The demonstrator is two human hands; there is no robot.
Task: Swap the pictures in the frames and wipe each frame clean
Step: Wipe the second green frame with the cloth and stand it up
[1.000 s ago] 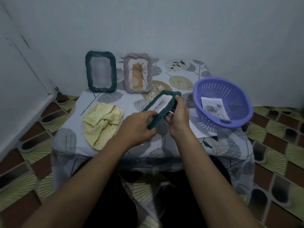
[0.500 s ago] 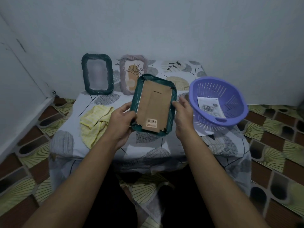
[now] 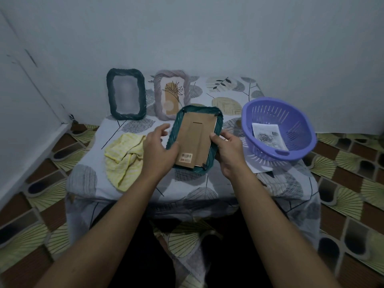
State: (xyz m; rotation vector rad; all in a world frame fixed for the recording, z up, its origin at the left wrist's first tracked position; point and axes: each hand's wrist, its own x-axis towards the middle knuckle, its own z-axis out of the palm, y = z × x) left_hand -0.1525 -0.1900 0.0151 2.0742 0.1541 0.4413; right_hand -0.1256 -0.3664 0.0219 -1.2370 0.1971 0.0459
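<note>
Flanking green frame (image 3: 195, 140): yellow cloth (image 3: 124, 159), purple basket (image 3: 278, 127)

Dim, bluish, flat light, soft shadows; wide-angle bending at edges; slight softness overall, no glare.

Two bare forearms reaching forward from the bottom corners, converging toward the middle. Left hand (image 3: 159, 151) back-up, wrist straight, fingers (image 3: 161, 129) spread loose and slightly curled, thumb lying against the left rim of a green picture frame (image 3: 214, 150) turned back-side up. Right hand (image 3: 228, 151) gripping the frame's right edge, thumb pressed on the cardboard backing, remaining fingers wrapped underneath and mostly hidden. Right wrist bent a little inward. Both hands held level, close together, the frame between them.
</note>
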